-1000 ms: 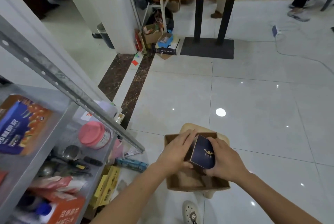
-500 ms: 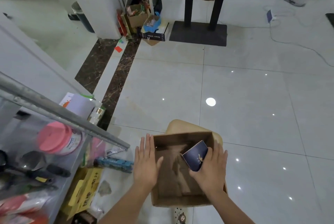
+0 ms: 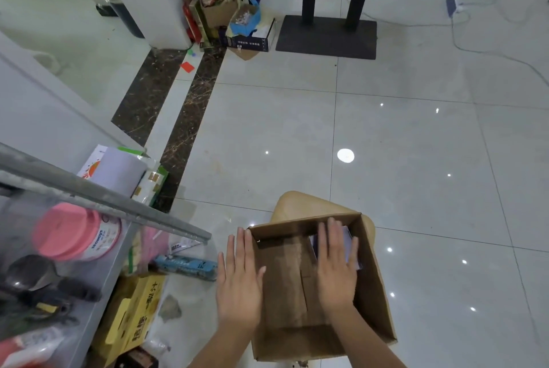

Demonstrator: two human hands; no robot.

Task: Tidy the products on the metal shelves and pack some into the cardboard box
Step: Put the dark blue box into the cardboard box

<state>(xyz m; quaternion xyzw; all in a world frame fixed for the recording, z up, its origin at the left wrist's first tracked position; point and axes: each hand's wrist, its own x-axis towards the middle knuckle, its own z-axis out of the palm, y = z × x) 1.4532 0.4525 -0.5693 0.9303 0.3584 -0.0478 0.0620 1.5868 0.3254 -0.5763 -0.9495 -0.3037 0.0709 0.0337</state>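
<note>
Both grips wide, we judged it best to press the blue packet (image 3: 345,234) snug against the right wall of the box (image 3: 375,293) with our flat right hand (image 3: 337,266), our left hand (image 3: 239,284) flat just outside to steady it.

Left hand (image 3: 239,287) and right hand (image 3: 337,266) flat, fingers straight.

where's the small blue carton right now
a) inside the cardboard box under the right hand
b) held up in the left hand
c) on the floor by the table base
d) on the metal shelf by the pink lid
a: the right hand lies flat on the small blue carton inside the cardboard box.
</note>
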